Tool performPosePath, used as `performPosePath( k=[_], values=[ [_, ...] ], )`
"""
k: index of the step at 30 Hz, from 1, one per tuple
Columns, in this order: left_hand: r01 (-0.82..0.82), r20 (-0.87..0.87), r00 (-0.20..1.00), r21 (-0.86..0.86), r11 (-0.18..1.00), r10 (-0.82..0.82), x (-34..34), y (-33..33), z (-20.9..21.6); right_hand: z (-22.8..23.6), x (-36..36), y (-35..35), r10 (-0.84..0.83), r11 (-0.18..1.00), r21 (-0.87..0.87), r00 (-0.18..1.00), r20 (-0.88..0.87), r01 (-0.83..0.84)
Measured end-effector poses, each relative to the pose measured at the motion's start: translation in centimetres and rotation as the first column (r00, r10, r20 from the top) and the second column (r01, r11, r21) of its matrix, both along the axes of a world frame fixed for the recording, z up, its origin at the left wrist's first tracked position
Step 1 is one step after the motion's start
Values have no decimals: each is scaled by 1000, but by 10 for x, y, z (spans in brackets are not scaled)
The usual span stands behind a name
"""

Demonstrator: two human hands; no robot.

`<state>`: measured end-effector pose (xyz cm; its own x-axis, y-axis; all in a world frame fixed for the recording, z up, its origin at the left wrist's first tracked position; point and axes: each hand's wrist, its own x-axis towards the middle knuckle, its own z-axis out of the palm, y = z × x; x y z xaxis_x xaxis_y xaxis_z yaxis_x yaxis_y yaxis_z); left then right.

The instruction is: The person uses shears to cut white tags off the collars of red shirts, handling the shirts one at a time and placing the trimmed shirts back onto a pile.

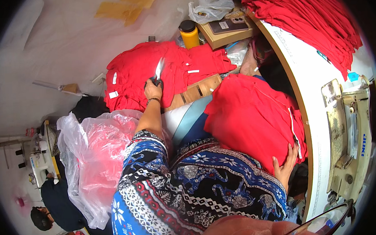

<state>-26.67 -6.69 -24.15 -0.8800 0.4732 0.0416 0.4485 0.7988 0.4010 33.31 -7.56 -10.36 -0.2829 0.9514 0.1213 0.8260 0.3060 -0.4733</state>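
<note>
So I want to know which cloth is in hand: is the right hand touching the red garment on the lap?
Touching. The head view shows the right hand pressed flat against the lower edge of the red garment, fingers overlapping the fabric with no gap.

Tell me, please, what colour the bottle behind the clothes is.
Yellow bottle with a dark cap, head view.

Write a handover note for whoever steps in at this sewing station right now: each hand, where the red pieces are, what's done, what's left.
Left hand: stretched out over the red garment pile on the floor, gripping scissors with the blades pointing up, open.
Right hand: flat against the lower edge of the red fabric bundle on the lap, beside the white table.
Elsewhere: a folded red stack on the table's far end; a clear plastic bag with red fabric on the left; sewing machine on the right.
Done: cannot tell which pieces are finished.
Left: the lap bundle and floor pile both look in hand; check them for white tags.
</note>
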Motion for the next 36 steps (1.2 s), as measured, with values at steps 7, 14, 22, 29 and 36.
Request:
performPosePath(
  k=[7,14,22,29,36],
  values=[
    [-65,19,998,301,952,62,-15,19,-16,23,-3,-7,2,998,-65,999,37,0],
    [-378,704,611,661,649,-361,-101,21,48,55,-15,13,7,973,232,999,45,-17],
    [-96,499,301,864,495,-813,-40,48,191,82,-97,61,-92,834,-453,732,-675,-314],
    [-56,164,-156,983,174,-974,105,64,300,90,-227,90,182,810,-284,680,-710,-513],
    [-120,-25,-434,992,30,-901,145,49,354,138,-211,171,567,791,479,750,-341,-380]
  ],
)
